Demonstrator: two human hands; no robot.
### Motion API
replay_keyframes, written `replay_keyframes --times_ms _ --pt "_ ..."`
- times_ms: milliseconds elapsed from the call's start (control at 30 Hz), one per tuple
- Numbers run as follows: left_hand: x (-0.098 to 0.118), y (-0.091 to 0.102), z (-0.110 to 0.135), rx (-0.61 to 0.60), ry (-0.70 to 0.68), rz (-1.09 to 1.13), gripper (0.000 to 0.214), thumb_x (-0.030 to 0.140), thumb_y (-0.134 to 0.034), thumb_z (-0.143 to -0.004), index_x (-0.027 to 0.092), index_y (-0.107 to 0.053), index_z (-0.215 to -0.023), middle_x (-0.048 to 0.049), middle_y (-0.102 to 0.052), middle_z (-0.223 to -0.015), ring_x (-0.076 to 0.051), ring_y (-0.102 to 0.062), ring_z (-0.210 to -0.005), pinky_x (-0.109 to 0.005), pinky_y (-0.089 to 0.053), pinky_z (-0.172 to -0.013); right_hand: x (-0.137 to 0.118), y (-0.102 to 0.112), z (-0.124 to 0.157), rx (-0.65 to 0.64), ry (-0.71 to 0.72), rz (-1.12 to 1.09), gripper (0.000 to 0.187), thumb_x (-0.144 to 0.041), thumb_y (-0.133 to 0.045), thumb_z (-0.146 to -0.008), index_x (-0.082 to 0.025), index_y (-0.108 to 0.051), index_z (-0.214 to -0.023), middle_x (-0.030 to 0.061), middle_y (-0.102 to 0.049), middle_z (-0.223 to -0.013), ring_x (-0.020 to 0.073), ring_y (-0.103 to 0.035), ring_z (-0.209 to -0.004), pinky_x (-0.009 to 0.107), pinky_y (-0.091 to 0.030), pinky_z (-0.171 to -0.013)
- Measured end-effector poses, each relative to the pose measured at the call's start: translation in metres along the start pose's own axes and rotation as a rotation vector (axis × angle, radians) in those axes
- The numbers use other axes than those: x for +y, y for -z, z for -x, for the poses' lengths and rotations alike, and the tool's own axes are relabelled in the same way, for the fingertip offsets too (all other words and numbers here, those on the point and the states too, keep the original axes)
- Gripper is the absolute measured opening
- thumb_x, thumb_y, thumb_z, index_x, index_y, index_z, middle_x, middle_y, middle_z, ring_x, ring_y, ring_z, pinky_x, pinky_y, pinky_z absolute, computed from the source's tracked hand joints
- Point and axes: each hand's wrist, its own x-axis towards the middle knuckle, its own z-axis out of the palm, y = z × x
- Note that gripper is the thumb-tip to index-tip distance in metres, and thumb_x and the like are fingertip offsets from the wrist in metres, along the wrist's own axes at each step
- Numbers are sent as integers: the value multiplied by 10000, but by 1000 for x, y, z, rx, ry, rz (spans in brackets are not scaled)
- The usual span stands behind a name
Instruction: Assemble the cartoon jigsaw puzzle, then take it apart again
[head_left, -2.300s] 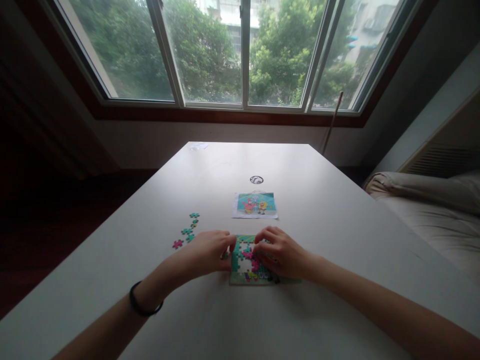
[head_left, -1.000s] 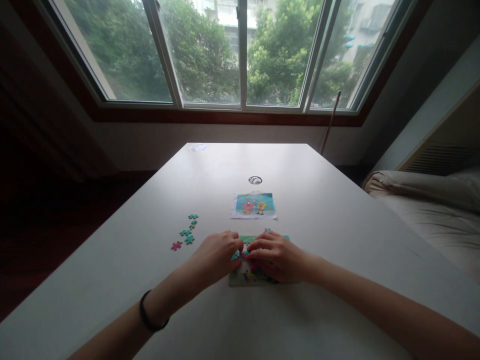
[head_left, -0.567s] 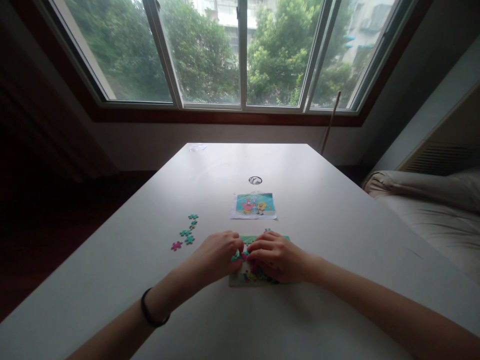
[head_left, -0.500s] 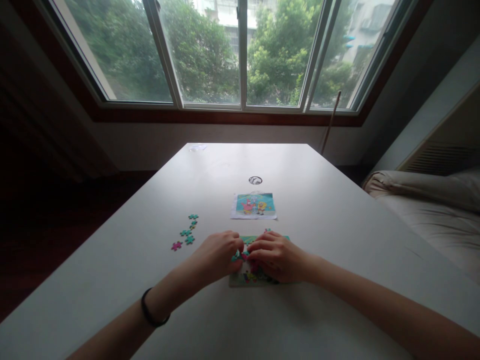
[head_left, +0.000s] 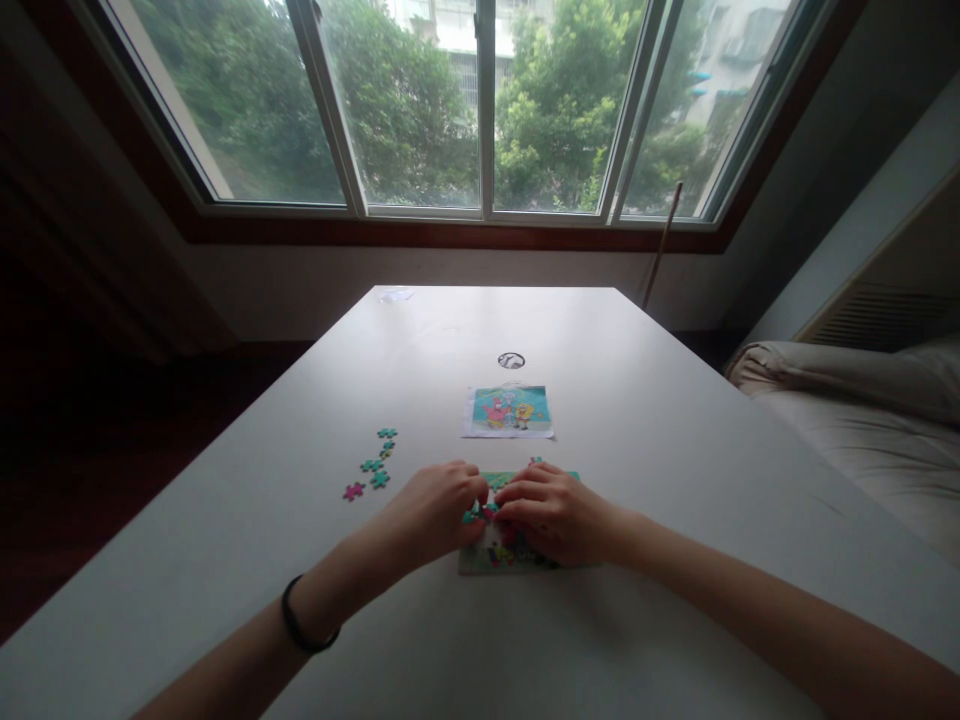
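A small jigsaw puzzle in its tray (head_left: 496, 553) lies on the white table (head_left: 645, 420), mostly covered by my hands. My left hand (head_left: 433, 512) rests on its left edge with the fingers curled and pinched at a piece near the middle. My right hand (head_left: 551, 510) covers the right half, its fingertips pressed together against the same spot. The fingertips of both hands meet over the puzzle. A black band circles my left wrist. What the fingers pinch is too small to name.
A printed reference picture (head_left: 508, 411) lies just beyond the puzzle. Several loose teal and pink pieces (head_left: 370, 467) lie to the left. A round cable hole (head_left: 511, 360) sits farther back. A window spans the far wall; a beige cushion (head_left: 847, 385) is at right.
Since 2.3 s ago both hands have drawn together over the puzzle's middle, hiding more of it. Over the last second nothing has visibly moved.
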Motion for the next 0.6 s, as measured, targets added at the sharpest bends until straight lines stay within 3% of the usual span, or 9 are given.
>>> replay_keyframes --times_ms 600 --pt "-3 0 2 -30 -2 -3 140 211 -556 -707 216 -631 -825 -28 -619 -795 -187 -577 -748 -250 -409 -649 -1 3 0 -19 54 -13 292 -144 -461 -783 -175 -559 -1056 67 -601 -1127 180 -520 -987 341 -351 -883"
